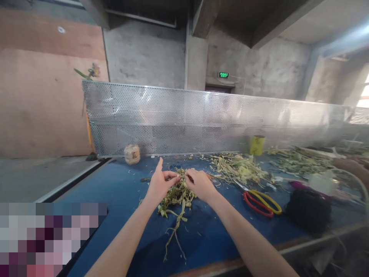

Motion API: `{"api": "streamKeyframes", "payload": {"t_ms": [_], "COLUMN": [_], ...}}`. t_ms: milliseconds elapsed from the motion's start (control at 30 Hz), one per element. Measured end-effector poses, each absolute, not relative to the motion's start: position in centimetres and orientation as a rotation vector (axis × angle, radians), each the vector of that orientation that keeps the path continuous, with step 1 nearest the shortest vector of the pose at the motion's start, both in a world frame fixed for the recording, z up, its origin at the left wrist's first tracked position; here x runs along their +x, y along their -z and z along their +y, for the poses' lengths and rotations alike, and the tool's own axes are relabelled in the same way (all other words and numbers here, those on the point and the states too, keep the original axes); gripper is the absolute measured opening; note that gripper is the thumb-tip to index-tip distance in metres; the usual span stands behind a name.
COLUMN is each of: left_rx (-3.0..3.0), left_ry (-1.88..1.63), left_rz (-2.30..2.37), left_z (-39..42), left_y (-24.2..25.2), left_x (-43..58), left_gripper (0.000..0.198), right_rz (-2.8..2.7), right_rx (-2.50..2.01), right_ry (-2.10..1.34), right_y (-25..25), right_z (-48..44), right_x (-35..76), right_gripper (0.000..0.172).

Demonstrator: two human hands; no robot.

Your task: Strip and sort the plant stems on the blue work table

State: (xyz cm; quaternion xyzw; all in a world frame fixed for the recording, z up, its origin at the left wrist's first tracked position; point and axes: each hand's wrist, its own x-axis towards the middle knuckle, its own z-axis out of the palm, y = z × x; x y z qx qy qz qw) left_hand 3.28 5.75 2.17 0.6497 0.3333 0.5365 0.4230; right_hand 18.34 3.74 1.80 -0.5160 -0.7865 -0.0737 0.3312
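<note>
Left hand [158,184] and right hand [200,184], each grip pinched narrow on one thin stem [182,176], above a plant bundle [175,200] on the blue counter [121,181]; scissors [261,200] nearby.

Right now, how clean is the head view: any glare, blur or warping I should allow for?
Head view: glare streaks the perforated metal screen; the right edge smears, blurring the black bag; wide-angle warp bends the table edge. The left hand, right hand and scissors stay sharp.
</note>
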Motion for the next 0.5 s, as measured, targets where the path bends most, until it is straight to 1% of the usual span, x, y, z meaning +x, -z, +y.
{"api": "streamKeyframes", "payload": {"t_ms": [200, 333, 500], "left_rx": [1.682, 1.733, 1.709], "left_ry": [-1.338, -1.337, -1.308], "left_rz": [0.848, 0.821, 0.787], "left_z": [5.32, 5.03, 5.01], "left_y": [-2.03, -1.95, -2.05], "left_x": [3.21, 3.03, 2.78], "left_gripper": [0.103, 0.098, 0.1], "right_rz": [-2.106, -2.167, -2.248], "right_rx": [-1.245, -1.227, -1.222], "right_ry": [0.105, 0.041, 0.033], "right_y": [-2.02, -1.88, -2.15], "right_z": [3.48, 3.45, 3.34], "right_x": [18.13, 18.0, 18.31], "right_gripper": [0.009, 0.024, 0.032]}}
